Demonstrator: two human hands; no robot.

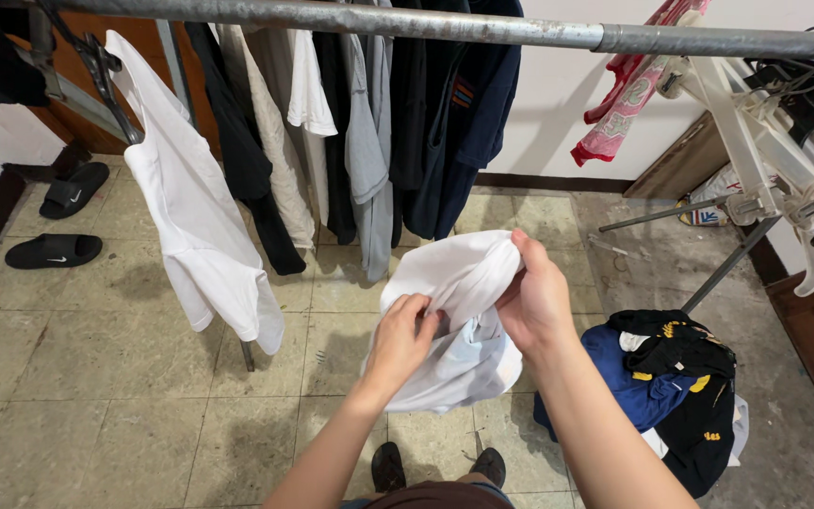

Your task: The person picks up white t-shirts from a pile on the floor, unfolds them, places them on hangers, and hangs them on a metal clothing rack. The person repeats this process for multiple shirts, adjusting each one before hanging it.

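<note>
Grip: left hand closed on a fold of the white garment, fingers pinched into the cloth at its left side. Right hand clamped on the upper right of the same garment, fingertips curled over a gathered edge. Both hands bear the cloth between them, held in the air at chest height, above the tiled floor and below the metal rail.

Garment: white, bunched, a pale blue-grey lining or inner part showing low down. Which part each hand has hold of (hem, collar or sleeve) cannot be told.

Surroundings:
- Rail runs along the top edge of the view; on it a white T-shirt on a hanger toward the left end, then a row of dark, cream and grey clothes at the middle.
- Red patterned cloth toward the rail's right end, beside a white plastic peg rack.
- Pile of blue, black and yellow-trimmed laundry on the floor, just right of the person's right forearm.
- Pair of black slides at the far left edge of the floor.

Step, as judged: the garment is being sorted out or opened in the hands, not yet on a hanger or the rail. The next move would call for finding an opening or edge, shaking the cloth flat, and a free hanger; none is in either hand.
</note>
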